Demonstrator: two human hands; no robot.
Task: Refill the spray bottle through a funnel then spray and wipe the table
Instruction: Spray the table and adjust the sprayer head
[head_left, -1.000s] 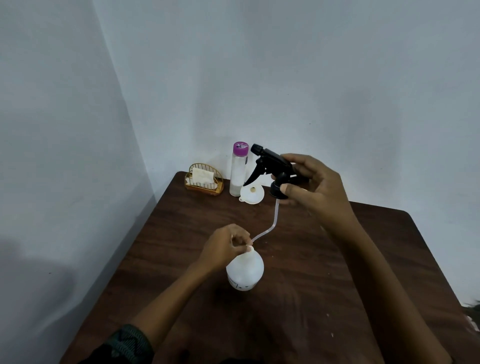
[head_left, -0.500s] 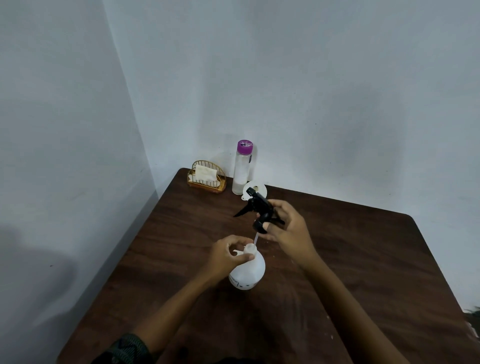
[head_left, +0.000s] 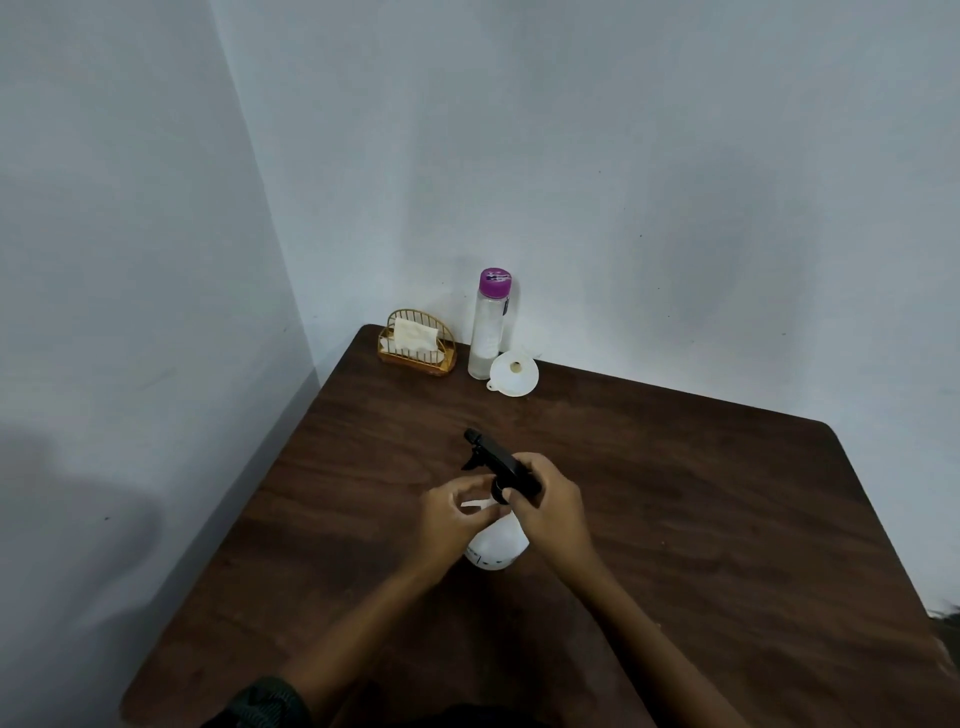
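A white spray bottle (head_left: 496, 548) stands upright in the middle of the dark wooden table (head_left: 675, 519). My left hand (head_left: 452, 514) grips its neck. The black trigger head (head_left: 496, 457) sits on top of the bottle's neck, and my right hand (head_left: 548, 504) is closed around its collar. The dip tube is hidden inside the bottle. A white funnel (head_left: 514, 374) lies at the back of the table beside a clear bottle with a purple cap (head_left: 488, 325). A white cloth (head_left: 414, 335) stands folded in a gold wire holder (head_left: 417, 351) at the back left corner.
Walls meet behind the table's back left corner. The table's left edge runs close to the left wall, and its right edge is open. Bare wood lies to the right of my arms and in front of the funnel.
My right hand has brought the trigger head down from high above the table onto the bottle's neck, feeding the dip tube inside. My left hand has stayed on the neck.
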